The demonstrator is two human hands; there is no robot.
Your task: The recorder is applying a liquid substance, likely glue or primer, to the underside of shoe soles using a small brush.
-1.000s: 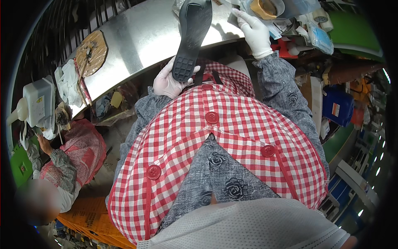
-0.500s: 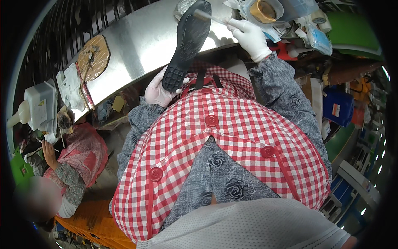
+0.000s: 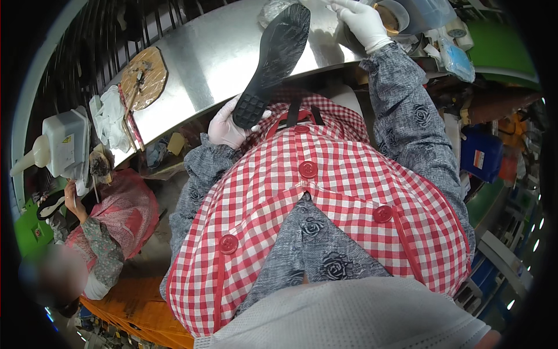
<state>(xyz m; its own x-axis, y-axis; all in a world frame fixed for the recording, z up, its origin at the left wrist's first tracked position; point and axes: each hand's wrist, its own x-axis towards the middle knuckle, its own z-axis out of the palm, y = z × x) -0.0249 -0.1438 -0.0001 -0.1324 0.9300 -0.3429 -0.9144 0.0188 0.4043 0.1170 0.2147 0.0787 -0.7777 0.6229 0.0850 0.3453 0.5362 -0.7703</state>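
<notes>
My left hand [image 3: 225, 129], in a white glove, is closed around the heel end of a black shoe sole [image 3: 276, 55]. The sole slants up over the near edge of the metal worktop, its treaded heel low and its toe far; wet-looking streaks mark the forefoot. My right hand [image 3: 366, 26], also gloved in white, is at the far right of the worktop, close to a bowl [image 3: 401, 13] with brown stuff inside. Its fingers are pinched together near the top of the picture. The brush seen in them a moment ago is largely hidden now.
A round, plastic-wrapped board [image 3: 157, 87] with sticks on it lies at the left of the metal worktop [image 3: 203, 75]. Beside it are white gloves [image 3: 110, 119] and a translucent container [image 3: 64, 145]. A co-worker [image 3: 119, 227] works at lower left. A blue jug [image 3: 481, 152] stands right.
My right hand has moved away from the sole, up and to the right toward the bowl. The sole stays in my left hand, shifted slightly right in view.
</notes>
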